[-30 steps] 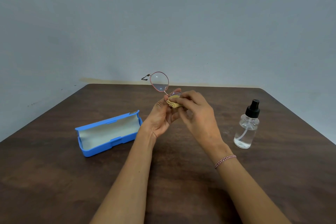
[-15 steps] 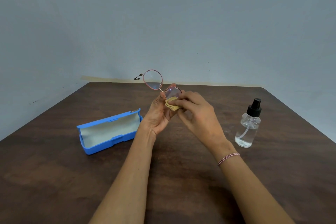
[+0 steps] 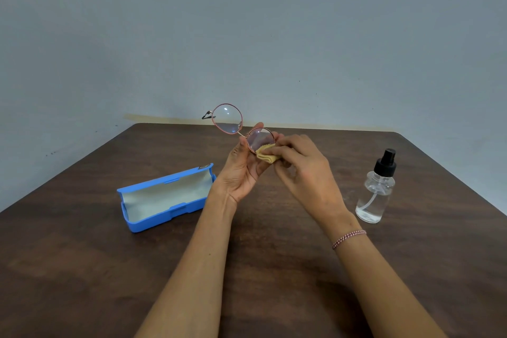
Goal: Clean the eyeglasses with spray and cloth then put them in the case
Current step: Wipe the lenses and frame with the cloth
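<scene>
Round eyeglasses (image 3: 233, 122) with a thin pink-gold frame are held up above the table's middle. My left hand (image 3: 241, 170) grips them at the lower right lens, with the other lens sticking up to the left. My right hand (image 3: 304, 173) pinches a small folded yellow cloth (image 3: 264, 153) against the bottom edge of that right lens. The open blue case (image 3: 164, 196) with a pale lining lies on the table to the left of my hands. A clear spray bottle (image 3: 377, 189) with a black nozzle stands to the right.
The dark brown wooden table (image 3: 82, 269) ends at a grey wall behind. Its right back corner slants off beyond the bottle. A braided bracelet sits on my right wrist (image 3: 348, 239).
The glasses have tilted and shifted a little, and more of the right lens now shows as the cloth slid down to its lower edge. Case and bottle have not moved.
</scene>
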`<state>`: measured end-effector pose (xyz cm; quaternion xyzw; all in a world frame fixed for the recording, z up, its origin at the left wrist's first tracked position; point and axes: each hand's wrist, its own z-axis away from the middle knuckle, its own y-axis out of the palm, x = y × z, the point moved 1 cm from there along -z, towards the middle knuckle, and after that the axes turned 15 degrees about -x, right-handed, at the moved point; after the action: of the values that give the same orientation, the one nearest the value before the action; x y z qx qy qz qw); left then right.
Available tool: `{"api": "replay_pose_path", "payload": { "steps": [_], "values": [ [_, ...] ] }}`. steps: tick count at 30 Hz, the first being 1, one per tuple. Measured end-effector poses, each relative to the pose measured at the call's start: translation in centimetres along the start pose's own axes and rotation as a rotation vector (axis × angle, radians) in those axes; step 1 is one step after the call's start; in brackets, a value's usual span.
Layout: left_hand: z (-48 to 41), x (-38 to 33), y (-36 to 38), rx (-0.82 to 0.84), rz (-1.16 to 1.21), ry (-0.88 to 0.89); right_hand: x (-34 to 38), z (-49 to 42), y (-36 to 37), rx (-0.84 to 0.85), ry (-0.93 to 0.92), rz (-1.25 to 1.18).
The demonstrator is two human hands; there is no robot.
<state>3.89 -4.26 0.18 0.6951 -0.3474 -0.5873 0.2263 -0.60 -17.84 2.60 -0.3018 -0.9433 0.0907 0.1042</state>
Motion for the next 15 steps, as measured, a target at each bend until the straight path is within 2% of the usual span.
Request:
{"api": "replay_pose_path", "payload": {
  "steps": [4,10,15],
  "values": [
    [-0.03,0.35,0.24,-0.005,-0.063,-0.013,0.0,-0.08,-0.12,-0.073,0.035,0.014],
    [-0.04,-0.06,-0.11,0.006,-0.044,-0.006,0.15,0.07,0.08,0.028,-0.013,-0.014],
    [0.0,0.53,0.4,0.041,-0.152,-0.047,-0.19,-0.12,-0.4,-0.119,0.073,0.085]
  ]
}}
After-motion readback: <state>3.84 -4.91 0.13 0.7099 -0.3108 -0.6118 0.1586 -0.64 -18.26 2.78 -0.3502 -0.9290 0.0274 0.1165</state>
